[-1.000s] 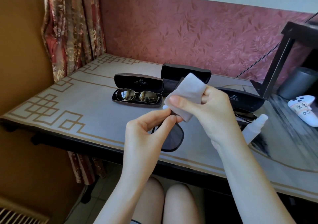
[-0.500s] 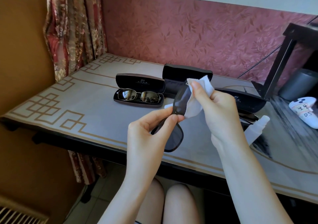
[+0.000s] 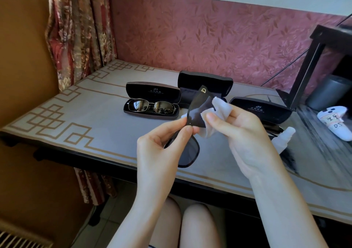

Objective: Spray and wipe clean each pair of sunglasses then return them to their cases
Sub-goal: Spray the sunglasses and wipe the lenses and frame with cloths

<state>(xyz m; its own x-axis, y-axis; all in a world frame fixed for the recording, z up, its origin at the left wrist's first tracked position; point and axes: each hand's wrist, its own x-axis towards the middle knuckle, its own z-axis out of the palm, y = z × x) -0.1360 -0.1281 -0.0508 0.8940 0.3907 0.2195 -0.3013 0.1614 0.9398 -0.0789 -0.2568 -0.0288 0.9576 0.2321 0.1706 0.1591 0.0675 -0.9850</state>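
Domestic room, likely a living area. Evidence: heavy floral curtain point(image 3: 80, 29) at left, red leaf-patterned wallpaper point(image 3: 209, 34) behind, dark-framed tabletop point(image 3: 76, 118) under a fret-bordered cover, tiled floor point(image 3: 114, 213) below.

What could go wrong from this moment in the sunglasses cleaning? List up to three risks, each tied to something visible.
1. The left hand pinches the dark sunglasses only by fingertips, in the air near the table edge; they could slip and drop.
2. The right hand presses a bunched cloth to the lens; the bare thumb may smear it.
3. The spray bottle sits close beside the right wrist and might get knocked.
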